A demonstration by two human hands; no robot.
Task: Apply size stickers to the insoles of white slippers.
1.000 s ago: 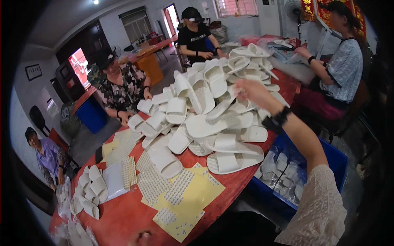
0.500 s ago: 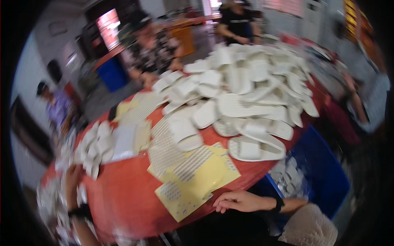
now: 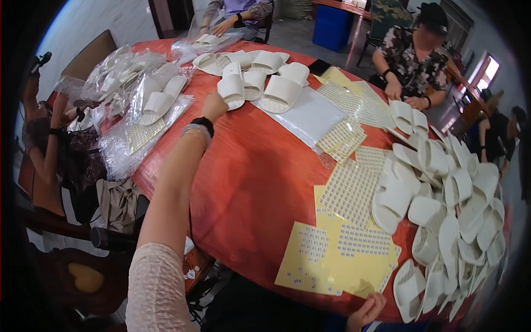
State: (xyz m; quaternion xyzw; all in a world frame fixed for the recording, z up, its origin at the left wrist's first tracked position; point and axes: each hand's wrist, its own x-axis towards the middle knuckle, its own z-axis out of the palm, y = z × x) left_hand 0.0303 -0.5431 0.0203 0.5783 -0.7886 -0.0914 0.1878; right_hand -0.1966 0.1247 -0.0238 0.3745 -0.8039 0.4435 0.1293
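Observation:
My left hand (image 3: 215,106) is stretched far across the red table, its fingers closed at the heel end of a white slipper (image 3: 231,87). That slipper stands among several others, beside a pair (image 3: 285,91) lying on a stack of clear plastic bags (image 3: 310,116). At the near edge, my right hand (image 3: 367,311) has loosely bent fingers, slightly apart, with nothing visible in them. It lies by the lower edge of yellow sticker sheets (image 3: 345,271), some partly peeled. More sticker sheets (image 3: 348,191) lie beyond them.
A large heap of white slippers (image 3: 459,193) covers the right side of the red table (image 3: 238,177). Bagged slippers (image 3: 121,77) lie at the far left. Co-workers sit around the table; one in a floral shirt (image 3: 415,61) handles slippers. A black phone (image 3: 318,67) lies at the far edge.
My view has swung left, so the slipper heap now appears at the right. My left hand has reached from the table's left side to the slippers near the plastic bags.

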